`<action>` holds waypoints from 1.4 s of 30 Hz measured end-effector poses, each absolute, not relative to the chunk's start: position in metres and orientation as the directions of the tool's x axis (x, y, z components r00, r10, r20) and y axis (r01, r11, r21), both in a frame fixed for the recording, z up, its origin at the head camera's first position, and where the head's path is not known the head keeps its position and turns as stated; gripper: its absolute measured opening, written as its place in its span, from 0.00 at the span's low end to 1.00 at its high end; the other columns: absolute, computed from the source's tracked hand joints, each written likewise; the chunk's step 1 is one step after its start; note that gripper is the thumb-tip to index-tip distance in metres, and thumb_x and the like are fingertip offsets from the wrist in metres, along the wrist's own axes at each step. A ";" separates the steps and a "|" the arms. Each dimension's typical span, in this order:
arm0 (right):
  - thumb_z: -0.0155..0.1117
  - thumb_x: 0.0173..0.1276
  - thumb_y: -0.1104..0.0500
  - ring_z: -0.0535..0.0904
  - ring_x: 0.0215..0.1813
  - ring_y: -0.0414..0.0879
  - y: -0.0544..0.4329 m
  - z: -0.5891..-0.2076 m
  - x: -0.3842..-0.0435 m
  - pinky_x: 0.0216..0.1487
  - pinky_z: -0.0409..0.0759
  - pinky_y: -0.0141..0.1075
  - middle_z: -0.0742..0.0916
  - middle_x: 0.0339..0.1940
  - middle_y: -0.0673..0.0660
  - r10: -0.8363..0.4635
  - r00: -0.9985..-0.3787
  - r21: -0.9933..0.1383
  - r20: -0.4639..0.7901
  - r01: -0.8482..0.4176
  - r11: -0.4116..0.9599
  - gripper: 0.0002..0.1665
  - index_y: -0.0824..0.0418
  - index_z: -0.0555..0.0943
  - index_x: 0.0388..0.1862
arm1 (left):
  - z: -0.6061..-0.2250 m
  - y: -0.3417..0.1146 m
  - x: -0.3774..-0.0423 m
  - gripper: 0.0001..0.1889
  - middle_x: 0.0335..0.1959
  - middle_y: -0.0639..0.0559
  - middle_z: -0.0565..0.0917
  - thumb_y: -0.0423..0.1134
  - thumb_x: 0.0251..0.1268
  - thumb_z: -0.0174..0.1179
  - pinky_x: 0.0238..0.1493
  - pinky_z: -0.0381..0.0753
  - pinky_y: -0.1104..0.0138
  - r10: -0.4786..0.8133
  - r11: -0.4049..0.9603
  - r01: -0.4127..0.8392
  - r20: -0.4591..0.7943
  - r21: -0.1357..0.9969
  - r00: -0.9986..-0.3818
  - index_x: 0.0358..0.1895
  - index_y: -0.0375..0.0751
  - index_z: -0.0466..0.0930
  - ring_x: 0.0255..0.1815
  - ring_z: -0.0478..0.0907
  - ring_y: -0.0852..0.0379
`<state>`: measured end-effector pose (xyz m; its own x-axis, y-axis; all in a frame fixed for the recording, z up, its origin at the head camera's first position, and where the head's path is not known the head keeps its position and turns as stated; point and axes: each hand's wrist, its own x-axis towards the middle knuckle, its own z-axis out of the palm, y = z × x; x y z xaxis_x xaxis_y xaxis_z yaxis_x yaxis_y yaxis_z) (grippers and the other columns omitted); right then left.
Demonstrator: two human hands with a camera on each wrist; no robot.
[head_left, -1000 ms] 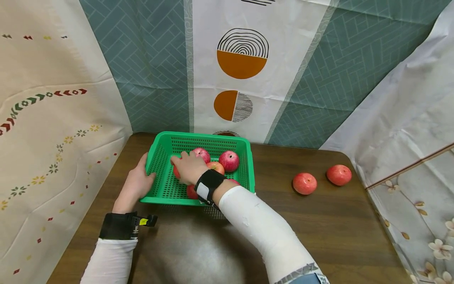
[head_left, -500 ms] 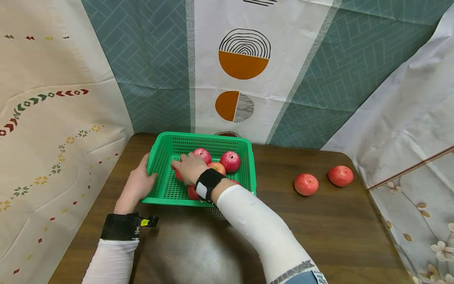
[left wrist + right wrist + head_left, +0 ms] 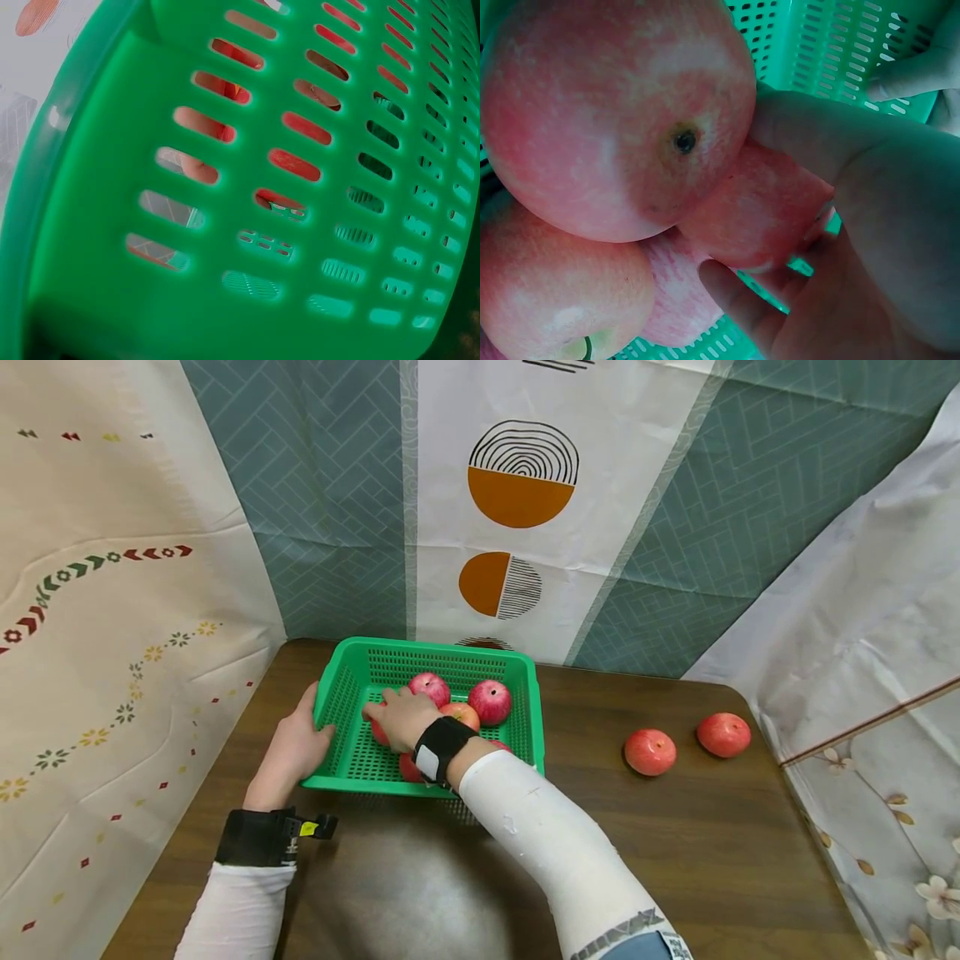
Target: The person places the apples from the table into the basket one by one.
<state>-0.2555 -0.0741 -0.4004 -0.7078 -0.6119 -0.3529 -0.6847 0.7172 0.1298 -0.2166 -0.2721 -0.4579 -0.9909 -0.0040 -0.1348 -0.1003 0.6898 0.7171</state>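
A green plastic basket (image 3: 442, 647) with slotted walls stands on the table, several red apples inside it. My left hand (image 3: 296, 745) grips its left rim, thumb over the inner side. Through the slots of the basket wall (image 3: 90, 225) in the left wrist view, patches of red show. Inside the basket, my right hand (image 3: 408, 718) holds a red apple (image 3: 754, 214) between thumb and fingers near the left part. A large apple (image 3: 615, 112) and a paler one (image 3: 562, 285) lie close beside that hand in the right wrist view.
Two more apples, one nearer (image 3: 650, 752) and one farther right (image 3: 723, 735), rest on the brown wooden table (image 3: 720, 852). Patterned cloth (image 3: 337, 527) hangs behind the table and along both sides.
The head view has shifted slightly, so the scene sits a little farther right. Both hands keep their places at the basket, the right still on the apple.
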 end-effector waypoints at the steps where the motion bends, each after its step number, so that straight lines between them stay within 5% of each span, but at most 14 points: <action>1: 0.67 0.79 0.51 0.70 0.75 0.51 -0.074 -0.400 -0.255 0.63 0.80 0.42 0.72 0.80 0.55 -0.612 -0.704 0.123 -0.361 -0.686 0.717 0.36 0.37 0.68 0.81 | -0.458 -0.272 -0.217 0.42 0.66 0.18 0.73 0.35 0.83 0.51 0.42 0.81 0.47 -0.003 0.689 -0.099 -0.133 0.718 -0.991 0.88 0.37 0.35 0.46 0.82 0.34; 7: 0.61 0.83 0.55 0.68 0.76 0.52 -0.073 -0.398 -0.251 0.63 0.80 0.42 0.71 0.82 0.54 -0.608 -0.687 0.097 -0.399 -0.690 0.717 0.33 0.34 0.69 0.82 | -0.458 -0.272 -0.217 0.42 0.66 0.17 0.72 0.35 0.83 0.51 0.41 0.80 0.48 -0.002 0.692 -0.099 -0.134 0.716 -0.991 0.88 0.37 0.34 0.46 0.82 0.34; 42: 0.60 0.82 0.48 0.60 0.83 0.53 -0.071 -0.396 -0.251 0.69 0.76 0.44 0.61 0.88 0.54 -0.571 -0.687 0.095 -0.449 -0.672 0.734 0.40 0.32 0.60 0.88 | -0.458 -0.270 -0.215 0.42 0.67 0.17 0.72 0.35 0.83 0.52 0.40 0.81 0.48 -0.002 0.697 -0.094 -0.130 0.711 -0.991 0.88 0.35 0.35 0.46 0.82 0.34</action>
<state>-0.2514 -0.0711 -0.3961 -0.6873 -0.5708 -0.4492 -0.6722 0.7342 0.0954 -0.2146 -0.2701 -0.4583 -0.9915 -0.0017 -0.1301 -0.0945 0.6973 0.7106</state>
